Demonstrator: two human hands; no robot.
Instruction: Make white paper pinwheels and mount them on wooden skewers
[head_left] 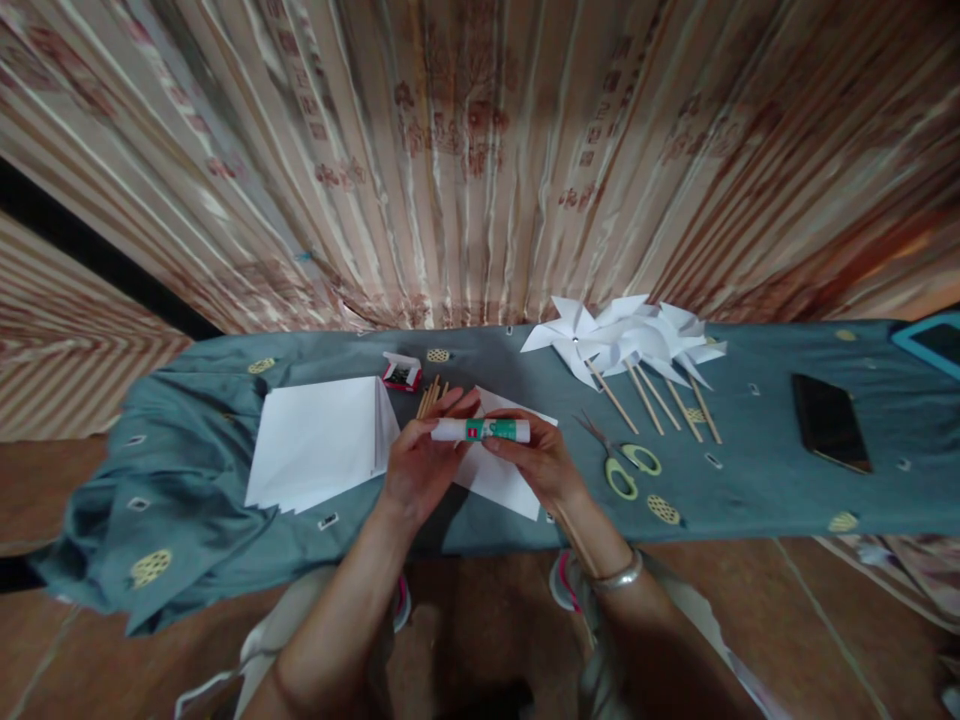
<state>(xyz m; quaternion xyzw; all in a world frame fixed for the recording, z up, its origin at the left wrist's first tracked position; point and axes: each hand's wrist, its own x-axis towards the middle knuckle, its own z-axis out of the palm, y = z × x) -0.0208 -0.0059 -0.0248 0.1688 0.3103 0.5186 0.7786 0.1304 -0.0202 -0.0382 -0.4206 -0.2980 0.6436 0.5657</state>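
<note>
- Hold the glue stick (480,430) level, above the loose paper sheet (501,482) on the bench (750,490), as shown.
- Right hand (531,450): closed in a pinch, thumb along the near side of the barrel, fingers behind. Keep this grip firm.
- Left hand (426,455): partly curled, thumb at the stick's left end, other fingers loosely spread behind. Steady that end without squeezing.
- If turning or pulling an end, work along the barrel's axis; tilting may make it bind.
- Keep the scissors (621,470), right of the sheet, clear of the elbow.
</note>
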